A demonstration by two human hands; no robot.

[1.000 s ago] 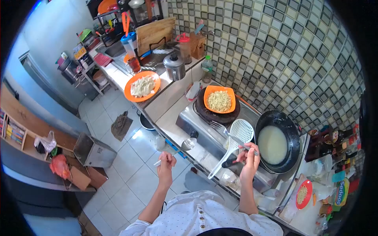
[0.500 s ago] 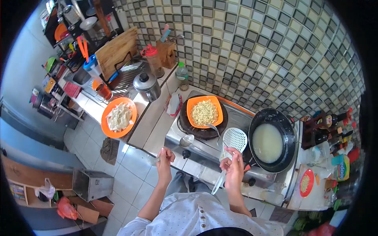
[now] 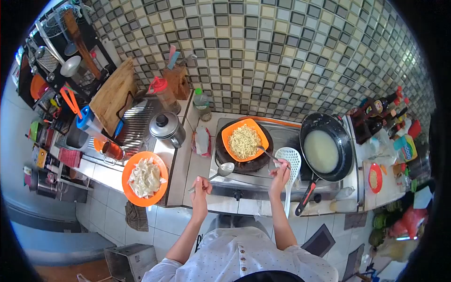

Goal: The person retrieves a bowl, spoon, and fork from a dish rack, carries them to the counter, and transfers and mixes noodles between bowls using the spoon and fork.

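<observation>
My left hand [image 3: 200, 189] is closed around a metal spoon [image 3: 225, 169], its bowl pointing right over the stove's front edge. My right hand [image 3: 280, 179] pinches the handle of a metal fork [image 3: 268, 152]; its far end reaches the noodles, and I cannot make out its tines. The noodles [image 3: 244, 141] lie in an orange square bowl [image 3: 227, 154] on the left burner. Just beside my right hand, a white perforated skimmer [image 3: 292, 162] rests with its handle towards me. A black wok [image 3: 343, 160] with cloudy pale liquid [image 3: 321, 151] stands on the right burner.
An orange plate [image 3: 163, 175] of pale, flat pieces sits on the left counter, near a metal pot [image 3: 167, 130]. Behind are a green-capped bottle [image 3: 202, 103] and a cutting board [image 3: 112, 96]. A red plate [image 3: 378, 186] lies at right; the wok handle [image 3: 305, 199] juts forward.
My right hand has moved up and taken hold of the fork in the bowl. The skimmer now lies apart from that hand. My left hand still holds the spoon. The view has shifted.
</observation>
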